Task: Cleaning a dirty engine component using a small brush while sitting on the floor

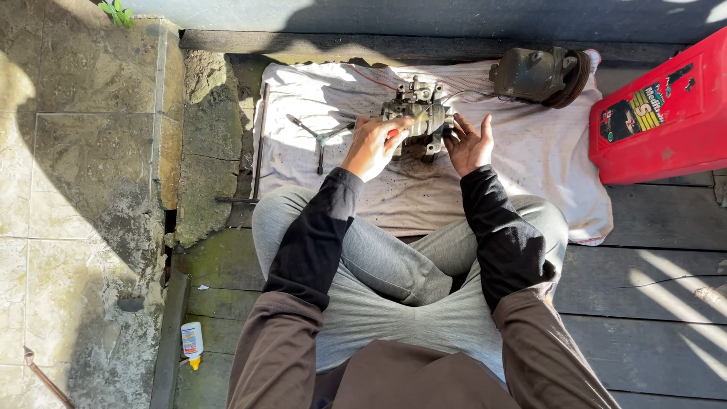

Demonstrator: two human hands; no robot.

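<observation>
Tools (322,136) lie near the cloth's (530,174) left edge. Next I see my left hand (372,145) closed around a red-handled tool (393,133), pressed against the grey metal compressor (421,113) near the far edge. My right hand (469,144), fingers spread, steadies its right side.

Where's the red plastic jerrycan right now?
Head view, far right: the red plastic jerrycan lies on the dark wooden planks, beside the white cloth's right edge, near the dark pulley-ended metal unit.
</observation>
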